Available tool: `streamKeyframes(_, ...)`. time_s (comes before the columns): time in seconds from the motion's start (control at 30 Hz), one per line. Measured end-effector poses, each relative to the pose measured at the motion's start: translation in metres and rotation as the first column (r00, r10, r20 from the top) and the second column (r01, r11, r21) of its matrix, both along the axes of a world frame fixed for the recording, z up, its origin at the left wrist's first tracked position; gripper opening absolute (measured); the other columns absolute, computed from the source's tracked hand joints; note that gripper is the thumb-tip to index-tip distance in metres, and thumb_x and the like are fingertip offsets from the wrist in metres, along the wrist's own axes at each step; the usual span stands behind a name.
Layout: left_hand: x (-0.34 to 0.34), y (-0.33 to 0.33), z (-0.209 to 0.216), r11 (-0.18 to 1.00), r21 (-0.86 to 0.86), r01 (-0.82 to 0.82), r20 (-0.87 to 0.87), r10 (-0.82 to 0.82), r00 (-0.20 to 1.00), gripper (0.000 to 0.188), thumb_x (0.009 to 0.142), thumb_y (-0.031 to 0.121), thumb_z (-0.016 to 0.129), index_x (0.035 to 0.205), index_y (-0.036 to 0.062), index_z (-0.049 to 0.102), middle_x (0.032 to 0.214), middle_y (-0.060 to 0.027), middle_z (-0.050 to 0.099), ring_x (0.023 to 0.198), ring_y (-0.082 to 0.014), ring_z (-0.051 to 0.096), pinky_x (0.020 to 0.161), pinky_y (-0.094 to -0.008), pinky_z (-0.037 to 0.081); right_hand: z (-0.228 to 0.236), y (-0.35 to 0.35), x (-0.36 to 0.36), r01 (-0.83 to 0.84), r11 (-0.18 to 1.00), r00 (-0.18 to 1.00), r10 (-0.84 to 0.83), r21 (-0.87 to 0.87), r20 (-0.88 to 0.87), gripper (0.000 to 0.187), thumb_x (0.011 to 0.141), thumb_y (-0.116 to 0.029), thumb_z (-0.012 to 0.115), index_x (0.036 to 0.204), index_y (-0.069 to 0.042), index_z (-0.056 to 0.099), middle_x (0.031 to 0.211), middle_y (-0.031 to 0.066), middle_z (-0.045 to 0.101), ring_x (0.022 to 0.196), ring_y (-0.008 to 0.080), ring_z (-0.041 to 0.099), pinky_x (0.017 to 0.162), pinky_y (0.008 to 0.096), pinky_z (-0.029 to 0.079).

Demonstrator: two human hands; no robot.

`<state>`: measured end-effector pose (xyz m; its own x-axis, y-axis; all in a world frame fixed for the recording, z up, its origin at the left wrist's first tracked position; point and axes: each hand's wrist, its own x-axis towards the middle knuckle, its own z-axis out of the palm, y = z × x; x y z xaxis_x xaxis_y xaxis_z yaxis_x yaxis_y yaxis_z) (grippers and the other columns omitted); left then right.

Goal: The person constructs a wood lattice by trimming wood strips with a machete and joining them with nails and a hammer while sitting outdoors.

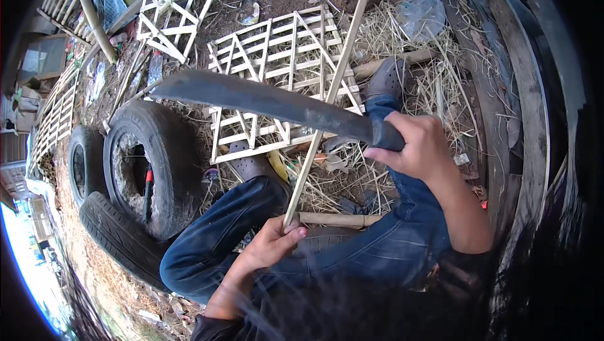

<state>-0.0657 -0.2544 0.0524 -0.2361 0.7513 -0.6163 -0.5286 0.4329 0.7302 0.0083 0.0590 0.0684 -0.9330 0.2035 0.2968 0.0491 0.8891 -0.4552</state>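
Leftmost, old tyres (148, 171) lie on the ground. Next, the left hand (270, 246) pinches a pale, thin bamboo strip (327, 99) at its lower end; the right hand (418, 146) clenches a long dark machete (264, 99) crossing it, above a slatted lattice panel (283, 58).

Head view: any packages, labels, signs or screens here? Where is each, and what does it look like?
No signs, screens or readable labels show.
Crumpled clear plastic bag: top right, on the straw.
Small pale scrap of wrapper: top centre, on bare soil; too small to tell more.
Small white tag-like scrap: right of the right hand, in the straw.
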Motion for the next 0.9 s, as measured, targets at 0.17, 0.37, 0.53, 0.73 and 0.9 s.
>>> streamKeyframes(0.17, 0.011, 0.008, -0.005, 0.999, 0.028, -0.026, 0.050, 0.024, 0.998, 0.034, 0.094, 0.024, 0.061, 0.076, 0.0134, 0.034, 0.067, 0.0071, 0.039, 0.058, -0.0024, 0.035, 0.049, -0.0216, 0.031, -0.012, -0.028, 0.003, -0.197, 0.977, 0.980, 0.193, 0.078, 0.046, 0.059, 0.076, -0.065, 0.062, 0.069, -0.006, 0.057, 0.054, 0.0069, 0.058, 0.049, 0.0241, 0.062, 0.047, 0.0337, 0.050)
streamKeyframes(0.37, 0.027, 0.014, -0.001, 0.988, -0.085, -0.126, -0.409, 0.081, 0.909, 0.023, 0.093, 0.021, 0.062, 0.087, 0.0037, 0.048, 0.069, 0.0047, 0.040, 0.066, -0.0052, 0.036, 0.056, -0.0245, 0.035, -0.014, -0.025, -0.005, -0.203, 0.966, 0.979, 0.198, 0.161, 0.047, 0.059, 0.077, -0.064, 0.061, 0.065, -0.007, 0.054, 0.051, 0.0068, 0.055, 0.046, 0.0242, 0.060, 0.046, 0.0337, 0.049)
streamKeyframes(0.53, 0.023, -0.044, 0.000, 0.912, -0.398, 0.095, -0.427, -0.276, 0.861, 0.020, 0.092, 0.013, 0.061, 0.101, -0.0047, 0.057, 0.073, -0.0021, 0.055, 0.071, -0.0061, 0.042, 0.062, -0.0239, 0.041, -0.023, 0.055, -0.014, 0.280, 0.940, 0.938, -0.311, 0.193, 0.154, 0.050, 0.078, -0.057, 0.066, 0.076, -0.007, 0.063, 0.061, 0.0120, 0.063, 0.057, 0.0305, 0.064, 0.056, 0.0398, 0.051)
streamKeyframes(0.73, 0.014, -0.082, -0.020, 0.975, -0.210, -0.076, -0.398, -0.014, 0.917, 0.033, 0.094, 0.012, 0.059, 0.071, 0.0111, 0.034, 0.068, 0.0053, 0.037, 0.065, -0.0040, 0.032, 0.056, -0.0215, 0.033, -0.051, 0.128, 0.040, 0.749, 0.653, 0.658, -0.712, -0.112, 0.246, 0.053, 0.087, -0.055, 0.057, 0.076, -0.003, 0.063, 0.053, 0.0071, 0.055, 0.048, 0.0206, 0.056, 0.050, 0.0342, 0.042)
streamKeyframes(0.9, 0.004, -0.062, -0.024, 0.994, -0.074, -0.083, -0.066, 0.078, 0.995, 0.035, 0.094, 0.030, 0.060, 0.074, 0.0160, 0.034, 0.060, 0.0077, 0.035, 0.052, -0.0028, 0.030, 0.044, -0.0213, 0.025, -0.050, 0.110, 0.048, 0.721, 0.556, 0.686, -0.658, -0.414, 0.311, 0.049, 0.090, -0.046, 0.058, 0.071, -0.001, 0.058, 0.050, -0.0003, 0.045, 0.045, 0.0119, 0.045, 0.047, 0.0304, 0.035)
